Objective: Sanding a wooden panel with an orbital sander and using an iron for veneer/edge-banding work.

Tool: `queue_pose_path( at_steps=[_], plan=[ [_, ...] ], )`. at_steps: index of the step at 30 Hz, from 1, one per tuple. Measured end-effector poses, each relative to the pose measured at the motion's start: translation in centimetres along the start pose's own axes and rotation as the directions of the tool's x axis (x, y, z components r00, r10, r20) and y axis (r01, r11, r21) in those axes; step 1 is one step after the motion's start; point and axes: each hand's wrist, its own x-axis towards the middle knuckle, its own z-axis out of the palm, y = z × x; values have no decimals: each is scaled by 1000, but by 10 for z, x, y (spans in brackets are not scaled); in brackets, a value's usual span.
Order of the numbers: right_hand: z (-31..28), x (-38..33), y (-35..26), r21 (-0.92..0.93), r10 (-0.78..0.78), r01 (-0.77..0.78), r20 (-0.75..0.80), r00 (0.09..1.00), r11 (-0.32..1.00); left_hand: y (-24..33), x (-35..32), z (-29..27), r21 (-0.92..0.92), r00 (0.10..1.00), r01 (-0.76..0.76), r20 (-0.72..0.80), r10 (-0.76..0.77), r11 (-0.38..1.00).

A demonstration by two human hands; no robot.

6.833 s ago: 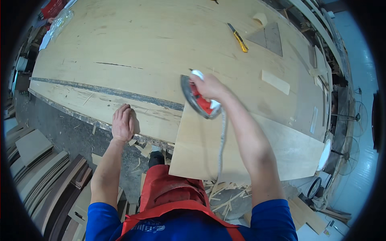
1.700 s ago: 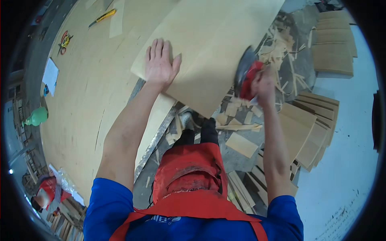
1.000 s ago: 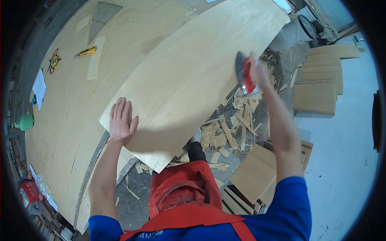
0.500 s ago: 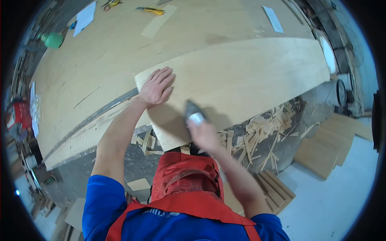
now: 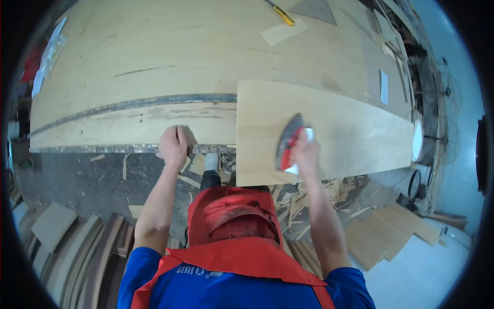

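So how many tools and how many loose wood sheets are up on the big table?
Red iron in the right hand: 1
Yellow knife: 1
Loose veneer sheet: 1
Total: 3

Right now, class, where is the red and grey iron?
In the head view the iron sits right of centre, gripped by the right hand, flat on the pale veneer sheet near its front edge.

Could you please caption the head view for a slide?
Right hand presses an iron on a veneer sheet; left hand rests on the table edge.
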Motion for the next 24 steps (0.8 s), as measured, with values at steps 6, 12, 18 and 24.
queue_pose_path(
  at_steps=[6, 12, 18, 24],
  plan=[
    [111, -66, -86, -169, -408, 554, 510, 757, 815, 6, 10, 10, 114, 975, 223, -13, -223, 968],
    [15, 20, -43, -233, -413, 536, 421, 807, 811, -1, 14, 19, 271, 956, 292, -112, -272, 917],
    [-205, 241, 74, -312, -142, 116, -64, 988, 943, 17, 18, 23, 314, 954, 296, -142, -263, 902],
    [-244, 304, 61, 505, 26, 82, -203, 979, 859, 21, 20, 30, 294, 952, 302, -136, -273, 907]
  ],
)
